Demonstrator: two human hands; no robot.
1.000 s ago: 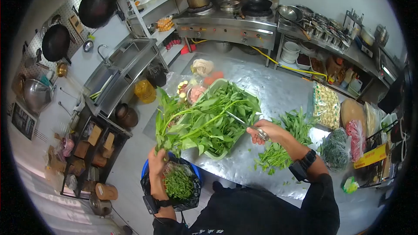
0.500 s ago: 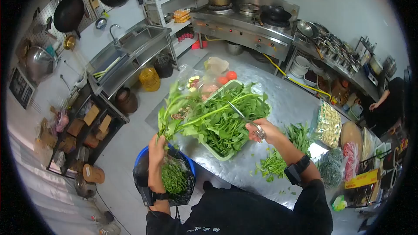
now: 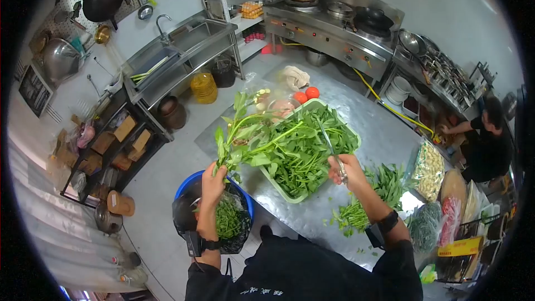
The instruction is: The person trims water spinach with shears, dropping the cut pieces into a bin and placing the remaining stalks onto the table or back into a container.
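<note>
My left hand (image 3: 213, 181) is closed around the stem ends of leafy greens (image 3: 245, 134) and holds them above the bin, their stalks reaching right over the basket. In my right hand (image 3: 346, 171) are metal scissors (image 3: 329, 146), gripped by the handles, with the blades pointing up and away over the basket. Whether the blades are parted cannot be made out. Beneath them, more greens fill a pale green basket (image 3: 278, 189). Below my left hand a blue bin (image 3: 251, 203) lined with a black bag contains cut stems (image 3: 227, 220).
Loose greens (image 3: 356, 214) lie on the metal table (image 3: 290, 218) at right. Tomatoes (image 3: 312, 92) and a whitish cloth-like item (image 3: 294, 78) are beyond the basket. Bagged foods (image 3: 426, 173) line the right side. A co-worker (image 3: 485, 145) is low at far right.
The view has shifted, so the room sits further right and down. The bunch is lower and more spread out, the scissors are steeper, and the co-worker shows more fully.
</note>
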